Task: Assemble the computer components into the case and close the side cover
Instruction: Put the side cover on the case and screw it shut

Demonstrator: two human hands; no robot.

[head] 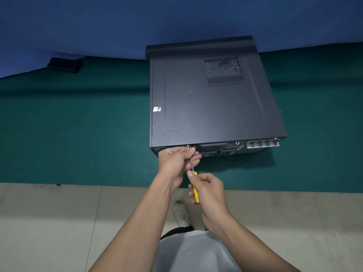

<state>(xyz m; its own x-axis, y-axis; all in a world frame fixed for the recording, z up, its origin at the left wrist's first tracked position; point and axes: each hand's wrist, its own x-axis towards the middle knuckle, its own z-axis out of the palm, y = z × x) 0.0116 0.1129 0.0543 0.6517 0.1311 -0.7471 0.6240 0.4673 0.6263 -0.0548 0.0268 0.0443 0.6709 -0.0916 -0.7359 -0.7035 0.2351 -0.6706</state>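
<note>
Since the side cover [208, 99] already sits flat on the case [218, 149], which lies on its side on the green table [78, 124], this looks like final fastening. The rear panel faces the person so the screw [188, 146] at the cover's rear edge is reachable.

Right hand [209, 190] is clenched round the yellow handle of the screwdriver [195, 193] for torque. Left hand [176, 160] has fingers curled round the bare steel shaft near the tip, probably to keep the bit centred on the screw.

Cover is matte black sheet metal, lightly scuffed, with a perforated vent grille [224, 71] and an embossed logo. Table surface looks felt-like, so probably little sliding.
</note>
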